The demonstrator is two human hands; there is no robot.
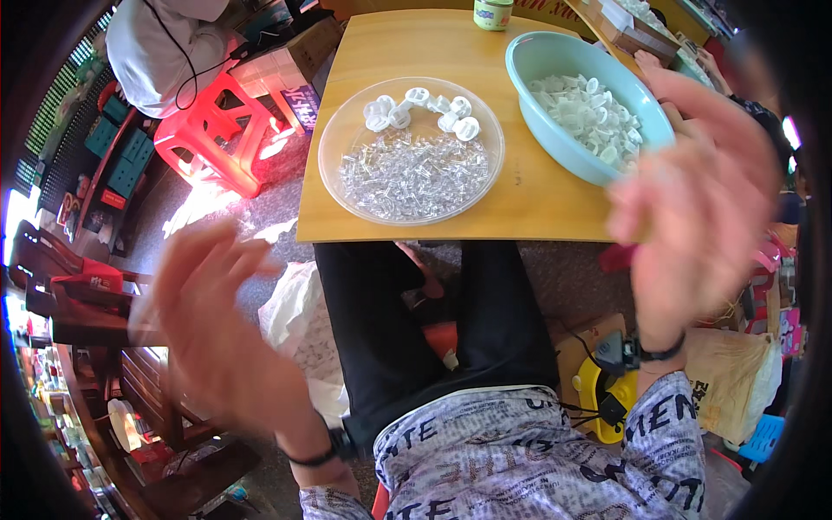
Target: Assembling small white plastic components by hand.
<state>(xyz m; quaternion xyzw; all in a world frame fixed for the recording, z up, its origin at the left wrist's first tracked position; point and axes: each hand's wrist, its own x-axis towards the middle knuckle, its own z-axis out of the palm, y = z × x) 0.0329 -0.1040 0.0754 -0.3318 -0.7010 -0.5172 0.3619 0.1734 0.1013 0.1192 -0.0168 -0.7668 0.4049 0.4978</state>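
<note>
My left hand point(204, 325) is raised in the air left of the table, blurred by motion. Its fingers look stretched out and apart, with nothing seen in them. Over the table's right edge hovers my right hand point(698, 221), nearest the pale green basin point(542, 121); its fingers are too smeared to read. Small translucent white plastic pieces point(594, 108) fill part of that basin. A round clear tray point(327, 165) lies on the table, holding a heap of tiny clear plastic pieces point(416, 178). Several round white plastic parts point(466, 128) rest along the tray's far side.
The wooden table point(381, 43) stands in front of my knees, with a light green tub point(492, 14) at its far edge. Red plastic stool point(217, 130) and dark wooden chair point(78, 321) stand on the left. Another person's hand point(648, 61) is by a cardboard box point(637, 33) at far right.
</note>
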